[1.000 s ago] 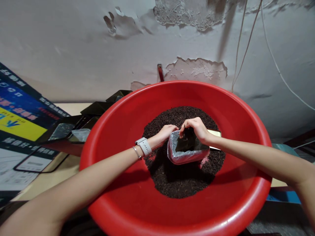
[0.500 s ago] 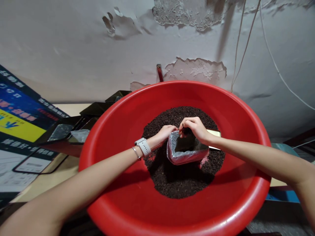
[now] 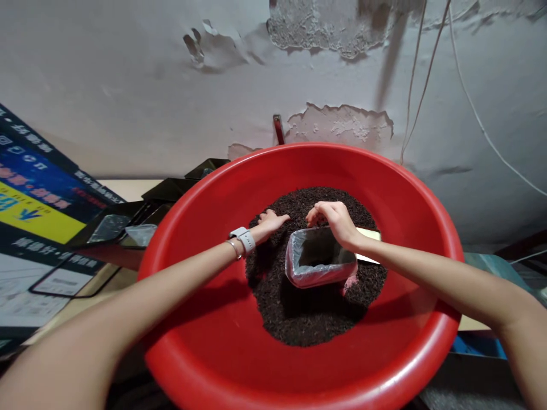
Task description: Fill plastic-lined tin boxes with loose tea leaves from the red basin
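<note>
A lined box (image 3: 321, 278) with a clear plastic bag inside sits on dark, loose dried leaves, like tea (image 3: 299, 330), in a wide red basin (image 3: 205, 364). My left hand (image 3: 270, 222), with a pale watch and a bracelet at the wrist, lies on the leaves to the left of the box, fingers spread. Over the box's back right rim, my right hand (image 3: 335, 221) has its fingers curled inward; whatever they hold is hidden. Some dark material shows inside the box, its depth unclear. A pale flat panel (image 3: 368, 244) lies behind my right wrist.
Black open boxes (image 3: 164, 192) with clear plastic in them stand left of the basin. Beside them is a printed carton (image 3: 34, 199). Behind the basin rises a peeling wall (image 3: 141, 85), with thin cords (image 3: 412, 114) hanging at the right.
My left hand has left the box's rim and moved left onto the leaves, its fingers spreading. My right hand has shifted slightly back from over the box's opening, fingers still curled.
</note>
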Demonstrator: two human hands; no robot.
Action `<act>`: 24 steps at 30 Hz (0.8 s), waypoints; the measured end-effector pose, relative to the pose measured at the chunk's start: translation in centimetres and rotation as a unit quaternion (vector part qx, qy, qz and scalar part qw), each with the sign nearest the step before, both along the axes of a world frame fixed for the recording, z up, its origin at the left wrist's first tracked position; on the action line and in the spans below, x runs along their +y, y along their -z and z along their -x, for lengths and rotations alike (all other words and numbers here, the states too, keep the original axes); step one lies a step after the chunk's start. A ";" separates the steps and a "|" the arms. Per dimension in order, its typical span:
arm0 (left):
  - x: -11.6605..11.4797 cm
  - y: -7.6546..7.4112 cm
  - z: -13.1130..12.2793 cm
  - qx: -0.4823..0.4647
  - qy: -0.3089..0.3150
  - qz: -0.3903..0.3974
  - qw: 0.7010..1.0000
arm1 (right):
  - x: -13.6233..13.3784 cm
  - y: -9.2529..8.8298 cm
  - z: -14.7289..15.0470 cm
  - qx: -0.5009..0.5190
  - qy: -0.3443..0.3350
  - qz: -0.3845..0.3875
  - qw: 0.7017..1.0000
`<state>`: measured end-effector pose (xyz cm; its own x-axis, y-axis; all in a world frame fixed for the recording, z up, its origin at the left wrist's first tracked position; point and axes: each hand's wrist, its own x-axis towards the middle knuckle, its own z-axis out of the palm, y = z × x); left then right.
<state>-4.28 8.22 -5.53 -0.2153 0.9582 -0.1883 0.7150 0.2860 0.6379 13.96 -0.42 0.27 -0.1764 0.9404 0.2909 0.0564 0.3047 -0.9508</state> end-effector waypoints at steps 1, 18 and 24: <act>0.6 0.2 0.0 0.019 -0.010 0.005 1.000 | 0.2 0.0 0.0 0.013 0.001 0.006 1.000; 4.2 4.5 -6.5 0.229 0.142 -0.155 0.950 | 6.4 -0.3 -4.1 0.170 0.225 0.160 0.946; 3.9 1.9 -4.3 0.254 0.227 -0.132 0.931 | 8.2 2.4 -6.8 -0.182 0.252 0.144 0.939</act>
<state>0.07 12.17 -7.43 0.2271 0.9704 0.0822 0.9525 -0.2389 0.1887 20.75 7.78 -2.17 0.2741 0.9615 0.0177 0.4625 -0.1157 -0.8790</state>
